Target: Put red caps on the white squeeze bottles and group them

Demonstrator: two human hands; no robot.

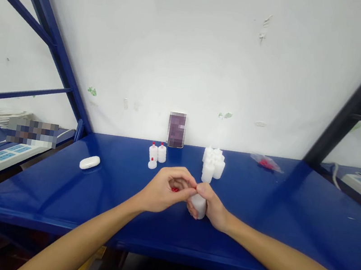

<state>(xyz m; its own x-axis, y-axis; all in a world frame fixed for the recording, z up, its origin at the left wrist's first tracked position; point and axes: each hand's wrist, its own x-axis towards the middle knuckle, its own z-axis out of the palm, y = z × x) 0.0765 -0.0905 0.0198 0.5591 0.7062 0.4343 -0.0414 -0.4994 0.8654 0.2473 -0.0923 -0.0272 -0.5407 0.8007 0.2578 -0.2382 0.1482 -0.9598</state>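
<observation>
My right hand is wrapped round a white squeeze bottle, held upright near the front of the blue table. At the bottle's top, the thumb and fingertips of my left hand are pinched together against my right thumb. Small red caps show inside the curl of the left fingers. What sits right between the left fingertips is mostly hidden, with only a hint of red there. Just beyond my hands stands a cluster of several white bottles without red caps.
Two red-capped bottles stand left of centre, behind a small white piece with a red tip. A white oval case lies on the left. Against the wall leans a blurred dark rectangle. A clear bag with red pieces lies back right.
</observation>
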